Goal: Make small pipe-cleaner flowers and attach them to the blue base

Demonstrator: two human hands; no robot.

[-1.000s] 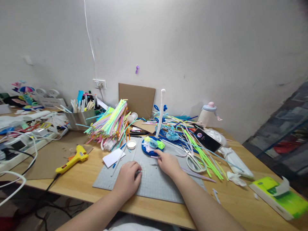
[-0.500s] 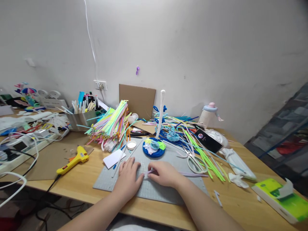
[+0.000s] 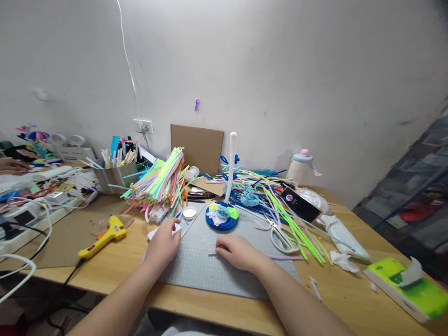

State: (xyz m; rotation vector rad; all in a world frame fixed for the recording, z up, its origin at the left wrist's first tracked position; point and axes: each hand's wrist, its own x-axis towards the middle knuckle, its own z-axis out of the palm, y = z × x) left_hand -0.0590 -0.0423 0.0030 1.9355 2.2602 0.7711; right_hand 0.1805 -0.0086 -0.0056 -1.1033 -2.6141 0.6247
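Observation:
My right hand (image 3: 235, 252) rests on the grey cutting mat (image 3: 196, 268), its fingers pinching a thin lilac pipe cleaner (image 3: 285, 257) that runs under the palm and out to the right. Over at the mat's left side, my left hand (image 3: 165, 243) is over a white card (image 3: 153, 233), covering most of it; thumb and forefinger are apart, with nothing visible between them. Beyond both hands sits a round blue fuzzy base (image 3: 221, 226) bearing yellow, white, green and light-blue pieces. A tall white fuzzy stem (image 3: 231, 163) stands upright behind it.
Scissors (image 3: 284, 240) and green pipe cleaners (image 3: 297, 224) lie right of the base. A yellow glue gun (image 3: 105, 237) with its cord is on the left, near a pipe cleaner bundle (image 3: 161, 182). Another person's hand (image 3: 13, 165) shows at far left. A phone (image 3: 301, 204) lies behind the scissors.
My left hand has moved left and away from the right hand, from the mat's middle onto the white card. My right hand stays nearly in place with the lilac pipe cleaner.

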